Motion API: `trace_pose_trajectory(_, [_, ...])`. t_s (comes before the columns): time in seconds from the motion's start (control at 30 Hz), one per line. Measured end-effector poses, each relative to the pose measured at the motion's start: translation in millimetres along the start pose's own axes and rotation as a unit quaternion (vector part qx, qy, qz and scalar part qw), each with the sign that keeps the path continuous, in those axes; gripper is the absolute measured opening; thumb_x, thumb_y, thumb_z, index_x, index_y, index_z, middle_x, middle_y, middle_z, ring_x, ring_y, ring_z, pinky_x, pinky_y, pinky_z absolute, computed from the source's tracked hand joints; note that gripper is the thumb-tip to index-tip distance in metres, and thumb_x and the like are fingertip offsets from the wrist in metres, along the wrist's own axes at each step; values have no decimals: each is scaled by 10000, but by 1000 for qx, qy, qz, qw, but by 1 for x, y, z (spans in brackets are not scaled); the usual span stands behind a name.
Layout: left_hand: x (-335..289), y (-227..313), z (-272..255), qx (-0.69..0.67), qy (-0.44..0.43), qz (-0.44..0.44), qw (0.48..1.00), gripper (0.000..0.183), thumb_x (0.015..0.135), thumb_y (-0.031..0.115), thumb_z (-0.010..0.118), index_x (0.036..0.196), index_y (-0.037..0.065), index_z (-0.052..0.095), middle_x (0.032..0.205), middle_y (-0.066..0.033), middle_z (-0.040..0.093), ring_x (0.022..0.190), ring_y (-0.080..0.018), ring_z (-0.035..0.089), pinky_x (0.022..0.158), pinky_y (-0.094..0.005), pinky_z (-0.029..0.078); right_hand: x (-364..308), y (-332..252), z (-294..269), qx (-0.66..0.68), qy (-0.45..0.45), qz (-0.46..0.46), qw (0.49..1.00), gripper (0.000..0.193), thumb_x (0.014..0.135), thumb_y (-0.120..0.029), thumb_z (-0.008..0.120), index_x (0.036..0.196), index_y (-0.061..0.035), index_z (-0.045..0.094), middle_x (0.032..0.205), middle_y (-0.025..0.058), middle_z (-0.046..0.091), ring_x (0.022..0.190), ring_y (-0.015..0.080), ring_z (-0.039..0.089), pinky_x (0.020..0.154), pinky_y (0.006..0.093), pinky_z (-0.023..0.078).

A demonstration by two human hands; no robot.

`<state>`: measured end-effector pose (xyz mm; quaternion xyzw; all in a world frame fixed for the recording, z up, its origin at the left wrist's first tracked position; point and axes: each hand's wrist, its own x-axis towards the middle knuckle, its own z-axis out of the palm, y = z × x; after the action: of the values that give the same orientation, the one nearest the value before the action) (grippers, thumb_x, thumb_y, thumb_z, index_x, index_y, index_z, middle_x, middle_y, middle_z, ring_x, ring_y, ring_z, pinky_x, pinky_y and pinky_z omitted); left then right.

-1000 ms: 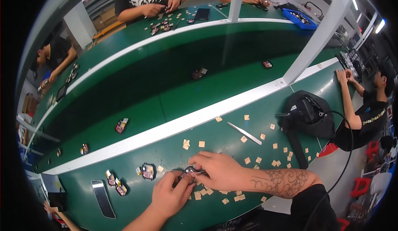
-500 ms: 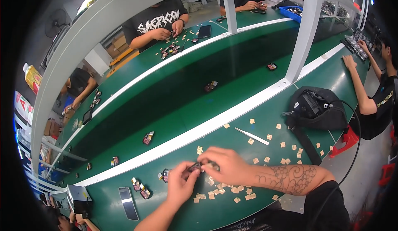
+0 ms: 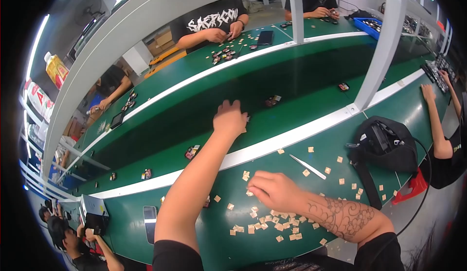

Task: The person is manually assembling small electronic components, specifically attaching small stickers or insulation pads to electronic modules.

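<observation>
Centre frame, the left hand (image 3: pixel 230 120), likely placing a small part (image 3: pixel 248 118) on the belt (image 3: pixel 311 98), needs gentle release next; lower, the right hand (image 3: pixel 276 190) curls near tan squares (image 3: pixel 251 229); neither grip can be told

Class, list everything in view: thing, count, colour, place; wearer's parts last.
Near bench: one, green, foreground
Squares: many, tan, on bench
Tweezers: one, white, on bench
Phone: one, dark, bench left
Bag: one, black, bench right
Cable: one, black, right
Small devices: several, dark, mid-picture
Bin: one, blue, upper right
Frame: one, pale grey, overhead
Other people: several, dark-clothed, far and sides
Stool: one, red, right
Left grip: one, bare, centre
Right grip: one, bare, over bench
</observation>
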<state>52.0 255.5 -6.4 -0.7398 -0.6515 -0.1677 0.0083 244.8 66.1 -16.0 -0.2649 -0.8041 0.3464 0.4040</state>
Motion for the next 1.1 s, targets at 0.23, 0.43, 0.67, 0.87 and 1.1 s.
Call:
trace_pose_trajectory(0.23, [40, 43, 20, -126, -28, 149, 980, 662, 928, 242, 823, 1505, 101, 531, 1407, -205, 607, 1297, -438, 617, 1098, -495, 541, -2, -3, 3, -7, -69, -15, 998, 170, 1052, -233, 697, 982, -80, 675, 866, 77, 643, 679, 338, 663, 639, 454, 550])
trace_pose_trajectory(0.43, [32, 59, 13, -128, -68, 138, 980, 624, 920, 134, 815, 1474, 61, 536, 1313, -190, 669, 1272, -407, 631, 1076, -495, 542, -2, -4, 7, 50, -19, -16, 998, 73, 1019, -116, 699, 1033, -44, 693, 941, 121, 645, 762, 333, 681, 658, 435, 559])
trace_pose_trajectory(0.67, [-129, 32, -79, -162, -68, 200, 964, 458, 885, 77, 787, 1302, 8, 609, 1145, -198, 664, 1079, -422, 642, 931, -500, 548, 2, -10, -16, -10, 98, -4, 995, 224, 962, 32, 694, 1170, -41, 735, 1003, 105, 610, 773, 276, 686, 654, 381, 568])
trace_pose_trajectory(0.87, [-249, 9, -83, -270, -119, 99, 950, 601, 821, 57, 882, 1365, 10, 631, 1136, -177, 642, 989, -345, 634, 827, -430, 566, 6, -20, -14, -13, 13, 18, 1000, 224, 943, 1, 721, 1157, -58, 744, 994, 83, 590, 764, 266, 677, 641, 379, 572])
trace_pose_trajectory(1.1, [-259, -6, -78, -295, -48, 115, 947, 620, 759, 19, 886, 1327, 16, 638, 1081, -148, 609, 933, -356, 594, 848, -449, 536, 9, -33, -12, -101, -262, 1, 960, 186, 927, -92, 777, 1102, -68, 719, 981, 71, 592, 800, 276, 694, 661, 400, 596])
